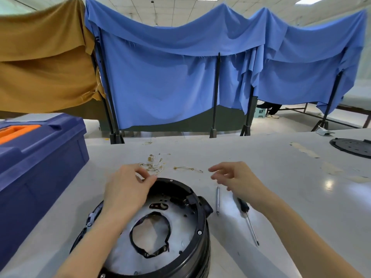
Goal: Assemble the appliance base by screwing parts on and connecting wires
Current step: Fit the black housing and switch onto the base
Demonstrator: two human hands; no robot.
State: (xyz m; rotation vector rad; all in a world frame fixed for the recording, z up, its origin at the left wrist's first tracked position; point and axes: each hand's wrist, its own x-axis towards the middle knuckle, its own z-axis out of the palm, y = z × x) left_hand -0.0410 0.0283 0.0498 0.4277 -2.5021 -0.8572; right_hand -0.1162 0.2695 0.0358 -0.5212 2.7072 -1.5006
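On smooth table (261, 157) — round black base (201, 240) (glossy)

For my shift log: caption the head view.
Left hand on the far rim of the appliance base; right hand hovers open beside the screwdriver.

At a grey table (271, 163), our left hand (128, 187) rests with bent fingers on the twelve o'clock rim of the black appliance base (201, 243); we cannot tell whether it grips. Our right hand (239, 177) hovers loose and empty at the base's two o'clock, above a silver tool (217, 199) and a black-handled screwdriver (248, 219) at three o'clock. Loose wires (154, 164) lie at twelve o'clock and a blue toolbox (40, 157) sits at ten.
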